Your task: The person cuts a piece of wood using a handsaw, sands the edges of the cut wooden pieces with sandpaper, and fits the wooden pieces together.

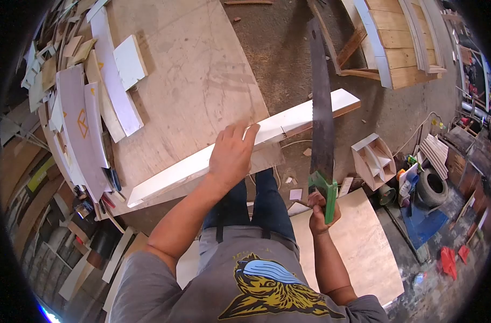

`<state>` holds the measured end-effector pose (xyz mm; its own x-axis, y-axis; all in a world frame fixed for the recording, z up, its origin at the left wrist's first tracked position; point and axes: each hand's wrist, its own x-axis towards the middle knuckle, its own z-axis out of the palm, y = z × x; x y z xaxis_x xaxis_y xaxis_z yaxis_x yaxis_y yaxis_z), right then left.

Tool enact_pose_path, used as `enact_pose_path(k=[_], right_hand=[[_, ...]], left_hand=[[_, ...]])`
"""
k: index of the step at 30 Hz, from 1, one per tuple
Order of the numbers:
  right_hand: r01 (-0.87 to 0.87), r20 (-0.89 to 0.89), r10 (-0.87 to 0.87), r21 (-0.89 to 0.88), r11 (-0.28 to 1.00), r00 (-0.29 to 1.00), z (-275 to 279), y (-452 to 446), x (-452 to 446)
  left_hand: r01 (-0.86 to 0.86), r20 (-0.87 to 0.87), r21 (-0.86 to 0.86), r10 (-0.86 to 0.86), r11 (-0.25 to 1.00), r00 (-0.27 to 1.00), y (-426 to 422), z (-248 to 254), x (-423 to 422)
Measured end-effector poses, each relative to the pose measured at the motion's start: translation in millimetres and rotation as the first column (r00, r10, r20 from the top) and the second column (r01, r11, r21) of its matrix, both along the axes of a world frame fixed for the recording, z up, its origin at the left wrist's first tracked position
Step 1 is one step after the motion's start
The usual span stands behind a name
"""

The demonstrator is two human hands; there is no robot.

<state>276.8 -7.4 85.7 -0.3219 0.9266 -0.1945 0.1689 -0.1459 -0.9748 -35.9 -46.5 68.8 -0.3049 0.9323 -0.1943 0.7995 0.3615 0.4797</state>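
A long white-faced board [181, 172] lies slantwise across the front corner of a plywood tabletop [186, 70], its right end sticking out past the edge. My left hand [232, 153] rests on its middle, fingers curled over the far side. A short dark mark crosses the board to the right of that hand. My right hand [325, 218] is wrapped round the green handle of a handsaw [322, 113]. The saw's dark blade points away from me and passes over the overhanging part of the board; I cannot tell whether the teeth touch it.
White and bare wood offcuts [81, 129] are heaped along the table's left side. A wooden frame [401, 43] stands at the back right. On the floor to the right are a small compartmented box [373, 161] and a tyre [432, 188]. A plywood sheet [358, 242] lies beside my legs.
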Motion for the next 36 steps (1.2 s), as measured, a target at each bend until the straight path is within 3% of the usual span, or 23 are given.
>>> enact_pose_path(k=[4, 7, 9, 15, 22, 25, 28, 32, 36], right_hand=[[0.011, -0.011, -0.011, 0.044, 0.999, 1.0, -7.5, -2.9, 10.7], [-0.01, 0.063, 0.007, 0.042, 0.999, 0.998, -4.7, 2.4, 10.2], [-0.024, 0.086, 0.02, 0.049, 0.999, 0.996, -1.4, 5.9, 5.2], [-0.011, -0.109, 0.018, 0.07, 0.998, 0.994, -4.4, -3.5, 9.2], [-0.035, 0.088, 0.029, 0.067, 0.997, 0.996, 0.0, 0.2, 25.5], [-0.05, 0.076, 0.038, 0.158, 0.986, 0.996, -7.1, 8.1, 21.1], [-0.03, 0.032, 0.026, 0.136, 0.99, 0.999, 6.0, 19.2, 2.0], [-0.133, 0.045, 0.127, 0.174, 0.976, 0.991, 16.8, 32.9, -13.1], [-0.131, 0.095, 0.116, 0.171, 0.977, 0.989, 14.9, 29.9, -12.9]], left_hand=[[0.017, -0.006, 0.025, -0.017, 1.0, 1.0, -5.5, -6.0, 5.2], [-0.022, 0.144, -0.194, 0.051, 0.981, 0.988, 0.5, 7.6, -3.2], [-0.044, 0.082, -0.151, 0.057, 0.988, 0.995, -0.4, 6.0, -2.2], [0.023, -0.099, -0.105, -0.033, 0.994, 0.995, -11.6, -1.7, 18.7], [0.04, -0.167, -0.096, -0.056, 0.995, 0.984, -12.5, -2.1, 32.6], [0.013, -0.094, 0.049, -0.008, 0.999, 0.996, -12.1, -5.8, 19.6], [-0.035, 0.173, -0.046, 0.042, 0.998, 0.984, -9.1, 5.1, -7.7], [0.023, 0.134, -0.184, 0.002, 0.983, 0.991, 4.0, 7.3, -45.7], [-0.022, 0.329, -0.06, 0.04, 0.998, 0.944, 10.2, -14.1, -64.2]])
